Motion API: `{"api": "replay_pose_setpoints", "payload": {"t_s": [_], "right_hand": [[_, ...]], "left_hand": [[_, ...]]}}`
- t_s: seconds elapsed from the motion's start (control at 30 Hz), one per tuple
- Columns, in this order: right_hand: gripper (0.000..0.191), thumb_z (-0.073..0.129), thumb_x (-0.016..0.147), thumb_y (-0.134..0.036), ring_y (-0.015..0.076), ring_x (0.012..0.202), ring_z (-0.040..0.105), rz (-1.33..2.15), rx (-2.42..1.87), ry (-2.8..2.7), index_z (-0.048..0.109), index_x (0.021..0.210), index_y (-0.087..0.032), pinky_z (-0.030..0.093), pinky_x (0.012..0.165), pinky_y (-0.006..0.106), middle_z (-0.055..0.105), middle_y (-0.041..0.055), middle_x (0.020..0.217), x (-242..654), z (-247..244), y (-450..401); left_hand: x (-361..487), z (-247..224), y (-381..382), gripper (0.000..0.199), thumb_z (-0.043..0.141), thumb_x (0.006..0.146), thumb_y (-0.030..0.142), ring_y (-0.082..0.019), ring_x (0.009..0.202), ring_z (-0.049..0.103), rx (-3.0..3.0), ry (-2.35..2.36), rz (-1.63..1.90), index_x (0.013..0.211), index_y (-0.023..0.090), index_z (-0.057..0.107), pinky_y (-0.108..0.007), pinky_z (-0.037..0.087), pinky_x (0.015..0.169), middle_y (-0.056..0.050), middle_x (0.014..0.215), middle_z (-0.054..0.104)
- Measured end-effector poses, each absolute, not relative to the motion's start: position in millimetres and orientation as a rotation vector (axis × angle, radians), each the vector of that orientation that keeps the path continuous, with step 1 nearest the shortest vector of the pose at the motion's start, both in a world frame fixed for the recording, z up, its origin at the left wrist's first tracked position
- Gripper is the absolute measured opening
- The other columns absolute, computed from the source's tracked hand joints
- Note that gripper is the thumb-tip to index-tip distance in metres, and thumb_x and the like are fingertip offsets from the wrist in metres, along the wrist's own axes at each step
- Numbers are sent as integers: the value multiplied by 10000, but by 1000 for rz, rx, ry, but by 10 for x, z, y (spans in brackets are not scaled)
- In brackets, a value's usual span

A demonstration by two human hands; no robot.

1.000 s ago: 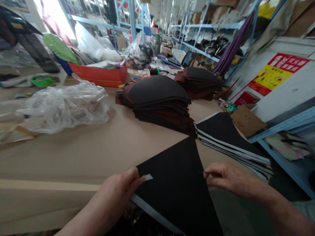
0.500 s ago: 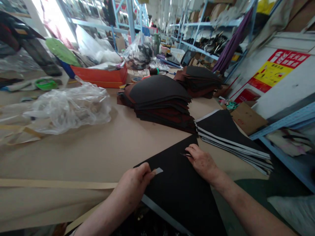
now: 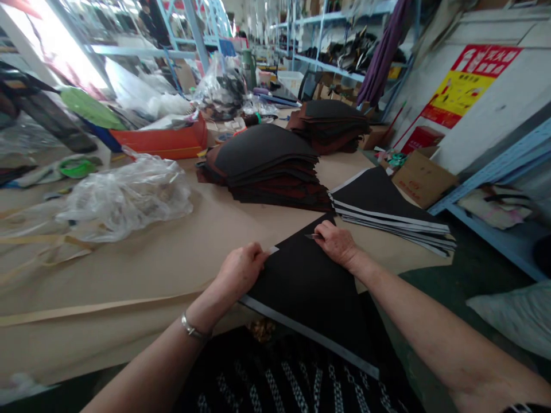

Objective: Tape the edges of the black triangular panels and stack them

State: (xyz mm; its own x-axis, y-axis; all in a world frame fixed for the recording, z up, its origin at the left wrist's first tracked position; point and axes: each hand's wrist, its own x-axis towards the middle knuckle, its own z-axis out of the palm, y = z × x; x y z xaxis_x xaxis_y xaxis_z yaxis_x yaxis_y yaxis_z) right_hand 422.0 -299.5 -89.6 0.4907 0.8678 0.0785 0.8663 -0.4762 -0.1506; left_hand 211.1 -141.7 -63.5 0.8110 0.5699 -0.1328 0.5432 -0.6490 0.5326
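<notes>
Pinched in the left hand [image 3: 241, 271], at centre frame, is a short pale strip [image 3: 274, 250]; the right hand [image 3: 338, 245], right of it, grips a slim tool [image 3: 311, 236]. Between and below them, lower centre, spreads a grey-edged black panel [image 3: 305, 295]. Similar stacked panels [image 3: 383, 195] lie right of centre.

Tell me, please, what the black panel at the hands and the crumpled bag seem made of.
Black panel: perhaps fabric or synthetic leather, matt; its dark face shows hardly any shine.
Crumpled bag: probably thin plastic film, glossy; translucent, with bright creases.
</notes>
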Motion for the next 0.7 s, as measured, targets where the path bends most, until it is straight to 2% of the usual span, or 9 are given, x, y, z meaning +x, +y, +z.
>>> {"api": "replay_pose_setpoints", "payload": {"t_s": [0.3,0.43,0.53,0.6,0.7], "right_hand": [[189,485,876,-301,179,833,582,62,-2436,-1375,639,894,-193,394,688,265,631,58,960,4282,-902,-2966],[256,437,906,-308,154,845,604,169,-2310,-1322,616,1025,-169,433,761,257,661,57,948,4209,-805,-3156],[241,490,878,-333,142,807,613,474,-2145,-1300,644,979,-176,447,748,241,678,34,899,3917,-806,-3572],[229,506,861,-321,137,772,615,865,-2013,-1290,678,894,-173,451,720,227,684,21,847,3662,-918,-3901],[249,496,831,-236,141,764,634,1356,-1931,-1378,700,964,-180,468,704,218,699,11,857,3350,-1265,-4259]], "left_hand": [[2085,-622,-1523,328,420,862,390,-125,530,478,2478,878,138,638,185,545,-257,317,534,-18,579,581],[2091,-618,-1600,307,427,867,378,-137,541,480,2505,946,147,665,185,555,-270,314,549,-23,580,564],[2092,-631,-1628,299,420,873,366,-147,558,486,2525,969,149,688,183,567,-282,314,562,-30,601,566],[2095,-642,-1639,302,418,878,370,-154,581,498,2543,968,145,702,182,575,-288,317,572,-37,620,578],[2101,-655,-1652,324,403,889,390,-160,596,507,2577,981,134,733,177,591,-295,313,574,-47,635,591]]}}
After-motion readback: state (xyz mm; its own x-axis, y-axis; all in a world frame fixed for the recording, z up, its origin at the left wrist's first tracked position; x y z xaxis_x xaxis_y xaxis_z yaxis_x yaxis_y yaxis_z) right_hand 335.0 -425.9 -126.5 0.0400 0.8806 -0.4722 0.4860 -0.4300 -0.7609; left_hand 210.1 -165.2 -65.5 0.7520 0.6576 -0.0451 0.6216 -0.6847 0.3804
